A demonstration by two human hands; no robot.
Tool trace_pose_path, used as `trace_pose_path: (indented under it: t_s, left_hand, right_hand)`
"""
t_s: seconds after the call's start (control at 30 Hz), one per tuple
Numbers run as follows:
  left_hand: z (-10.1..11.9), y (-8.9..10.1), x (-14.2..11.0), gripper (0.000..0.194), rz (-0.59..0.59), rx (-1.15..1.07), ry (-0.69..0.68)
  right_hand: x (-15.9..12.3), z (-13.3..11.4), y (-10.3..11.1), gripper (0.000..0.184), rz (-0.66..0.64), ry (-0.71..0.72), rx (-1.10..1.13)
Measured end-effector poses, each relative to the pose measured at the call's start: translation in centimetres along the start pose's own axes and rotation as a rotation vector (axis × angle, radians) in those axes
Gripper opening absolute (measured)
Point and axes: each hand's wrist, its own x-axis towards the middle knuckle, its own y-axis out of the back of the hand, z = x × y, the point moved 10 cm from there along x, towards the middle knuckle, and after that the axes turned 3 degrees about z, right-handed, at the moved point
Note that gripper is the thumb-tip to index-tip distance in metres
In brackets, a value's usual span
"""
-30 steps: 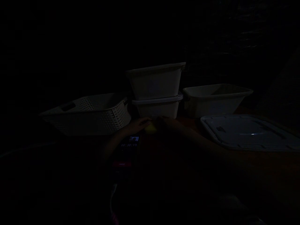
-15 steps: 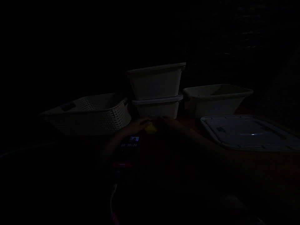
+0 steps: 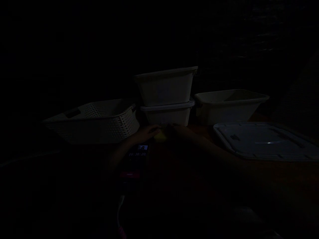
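The scene is very dark. A small yellow thing, its kind too dim to make out, lies on the table in front of the lower stacked bin. From the left, my left hand has its fingers bent at the yellow thing's upper left edge. My right hand reaches in from the other side, close to the yellow thing. Shadow hides most of its fingers, and its hold is unclear. A phone with a lit timer lies beside my left forearm.
An upper white bin rests on the lidded lower one. To the left stands a perforated basket. On the right are an open white bin and, nearer, a flat lid. A cable runs below the phone.
Both hands stay at the yellow thing with barely any shift. The bins, basket, lid and phone stand as before.
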Motion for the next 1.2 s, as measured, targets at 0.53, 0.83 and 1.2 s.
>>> trace_pose_path:
  t_s: [0.53, 0.83, 1.2]
  left_hand:
    - [-0.13, -0.02, -0.02, 0.044, 0.000, 0.004, 0.016]
    - [-0.15, -0.08, -0.02, 0.043, 0.002, 0.018, 0.011]
    - [0.05, -0.04, -0.09, 0.041, 0.005, 0.053, 0.002]
  right_hand:
    - [0.26, 0.39, -0.44, 0.043, 0.015, 0.002, 0.073]
    - [0.50, 0.51, -0.82, 0.044, 0.002, 0.018, 0.080]
    - [0.41, 0.36, -0.45, 0.042, 0.034, 0.025, 0.049]
